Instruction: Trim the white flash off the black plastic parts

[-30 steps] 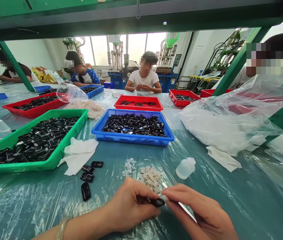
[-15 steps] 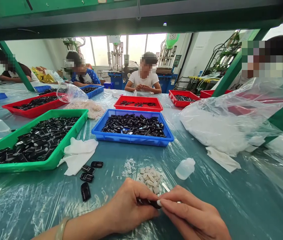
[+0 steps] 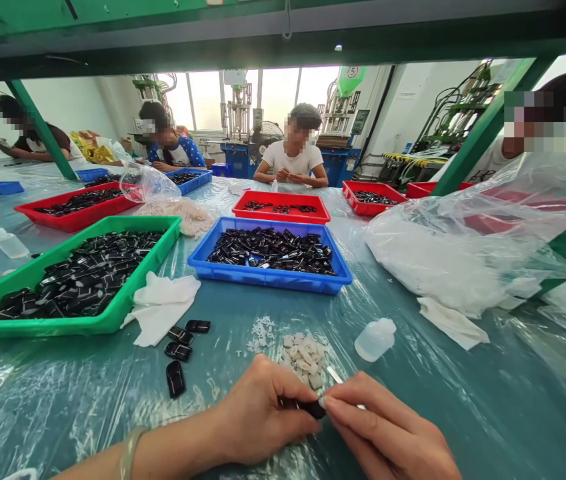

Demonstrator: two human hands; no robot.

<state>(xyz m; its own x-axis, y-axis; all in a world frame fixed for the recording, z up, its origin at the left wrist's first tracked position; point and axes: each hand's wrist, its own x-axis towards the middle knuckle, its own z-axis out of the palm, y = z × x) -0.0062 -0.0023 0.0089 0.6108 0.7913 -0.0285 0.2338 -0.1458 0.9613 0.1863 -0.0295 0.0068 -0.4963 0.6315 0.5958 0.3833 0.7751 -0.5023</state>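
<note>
My left hand (image 3: 263, 417), with a pale bangle at the wrist, grips a black piece (image 3: 313, 407) between thumb and fingers. At its right end, my right hand (image 3: 387, 423) pinches a small whitish piece (image 3: 322, 402) against it. A thin metal strip (image 3: 335, 375) shows just above my right fingers; its lower part is hidden. Beyond my hands lie a heap of cream-coloured pieces (image 3: 305, 355) and small white bits (image 3: 261, 332). Several black pieces (image 3: 175, 379) rest on the table to the left.
A blue tray (image 3: 267, 279) and a green tray (image 3: 107, 321) hold many black parts. A squeeze bottle (image 3: 375, 340) lies right of the heap. White cloth (image 3: 161, 307), a large plastic bag (image 3: 443, 267) and a green post (image 3: 493, 130) are nearby. Several people sit around the table.
The whole view has shifted slightly, with the trays and people now a little further right. Both hands keep their hold; the whitish piece is more hidden between my right fingers and the black piece.
</note>
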